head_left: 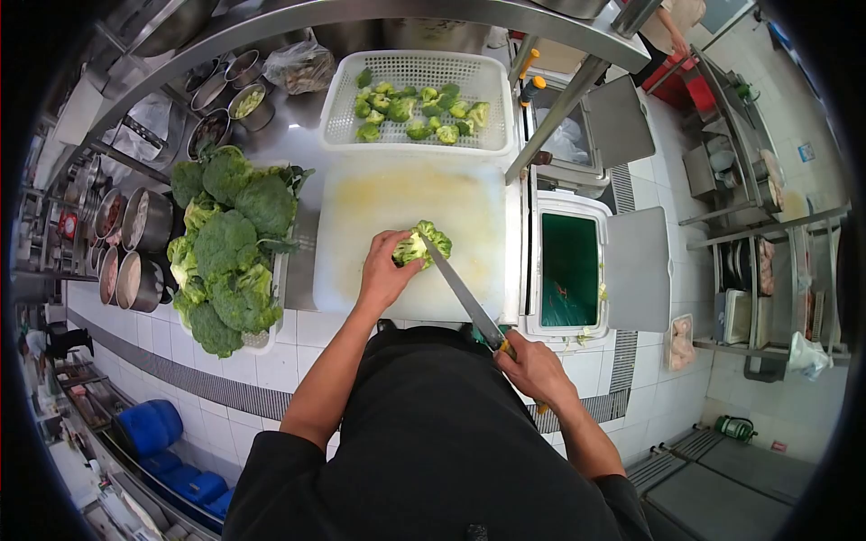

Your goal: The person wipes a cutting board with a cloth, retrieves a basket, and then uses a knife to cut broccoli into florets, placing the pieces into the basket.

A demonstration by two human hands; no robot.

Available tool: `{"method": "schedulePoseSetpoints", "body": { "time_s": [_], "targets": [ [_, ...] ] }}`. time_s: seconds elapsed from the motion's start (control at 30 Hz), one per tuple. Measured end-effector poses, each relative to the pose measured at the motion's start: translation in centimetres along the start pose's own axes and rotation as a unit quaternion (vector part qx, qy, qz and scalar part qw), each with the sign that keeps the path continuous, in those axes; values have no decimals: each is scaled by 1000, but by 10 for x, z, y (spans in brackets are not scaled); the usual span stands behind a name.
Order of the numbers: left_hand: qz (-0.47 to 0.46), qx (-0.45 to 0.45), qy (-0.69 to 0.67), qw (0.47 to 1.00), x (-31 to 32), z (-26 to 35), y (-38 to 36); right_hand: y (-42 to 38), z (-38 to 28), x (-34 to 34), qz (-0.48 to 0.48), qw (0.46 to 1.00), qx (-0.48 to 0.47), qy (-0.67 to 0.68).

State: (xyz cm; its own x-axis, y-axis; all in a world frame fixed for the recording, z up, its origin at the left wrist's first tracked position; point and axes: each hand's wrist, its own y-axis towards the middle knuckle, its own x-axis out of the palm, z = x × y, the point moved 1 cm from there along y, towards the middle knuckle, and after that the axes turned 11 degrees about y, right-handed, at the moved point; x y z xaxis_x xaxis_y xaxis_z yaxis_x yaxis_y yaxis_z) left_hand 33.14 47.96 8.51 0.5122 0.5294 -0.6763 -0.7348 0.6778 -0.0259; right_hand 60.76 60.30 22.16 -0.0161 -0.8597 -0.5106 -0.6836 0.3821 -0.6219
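On a white cutting board (361, 207) lies a piece of broccoli (437, 238), with my left hand (388, 266) closed on its left side. My right hand (530, 368) is wrapped round the yellowish handle of a long knife (465, 296). The blade points up and to the left, and its tip is at the broccoli piece. Behind the board, a white perforated basket (331, 113) holds several cut florets (400, 109). Several large broccoli heads (227, 243) are piled in a white container at the board's left.
Metal pots (142, 219) and small bowls stand at the left, near a plastic bag (299, 66). A metal shelf bar (361, 20) crosses above the basket. Right of the board is an open bin (570, 270) with a green interior. Part of another person (672, 32) shows at the top right.
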Motion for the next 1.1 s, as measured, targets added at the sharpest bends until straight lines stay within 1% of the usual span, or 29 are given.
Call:
{"method": "schedulePoseSetpoints", "body": {
  "time_s": [0.13, 0.2, 0.23, 0.3, 0.43, 0.5, 0.6, 0.77, 0.87, 0.93, 0.97, 1.03, 1.07, 1.1],
  "targets": [
    [21, -13, 19, 1000, 0, 2, -3, 2, -10, -2, 0, 1000, -6, -25],
    [33, -19, 12, 999, 4, 0, -4, 10, -13, 1, 8, 998, -33, -47],
    [45, -25, 6, 999, 5, -1, -4, 15, -14, 3, 6, 998, -32, -48],
    [43, -26, 3, 999, 5, -1, -4, 28, -18, 9, 40, 993, -71, -80],
    [43, -18, 25, 999, 5, 3, -4, 67, -34, 14, 56, 990, -98, -89],
    [46, -19, 21, 999, 5, 4, -3, 93, -41, 20, 85, 983, -128, -98],
    [52, -19, 13, 998, 5, 3, -6, 124, -50, 29, 90, 979, -141, -113],
    [68, -6, 16, 998, 6, -4, -17, 162, -39, 65, 116, 974, -160, -110],
    [60, -8, 51, 997, -10, 5, -16, 172, -33, 68, 126, 971, -174, -106],
    [48, 45, 164, 984, -31, 5, -7, 168, -26, 64, 128, 970, -180, -100],
    [50, 46, 166, 984, -38, -4, 0, 162, -21, 61, 123, 972, -181, -84],
    [8, 139, 288, 948, -45, -27, 9, 142, -12, 55, 112, 974, -186, -70],
    [-33, 133, 298, 945, -45, -36, 11, 128, -7, 51, 110, 976, -182, -51],
    [-30, 130, 299, 945, -48, -32, 8, 115, -3, 46, 109, 978, -177, -31]
  ]
}}
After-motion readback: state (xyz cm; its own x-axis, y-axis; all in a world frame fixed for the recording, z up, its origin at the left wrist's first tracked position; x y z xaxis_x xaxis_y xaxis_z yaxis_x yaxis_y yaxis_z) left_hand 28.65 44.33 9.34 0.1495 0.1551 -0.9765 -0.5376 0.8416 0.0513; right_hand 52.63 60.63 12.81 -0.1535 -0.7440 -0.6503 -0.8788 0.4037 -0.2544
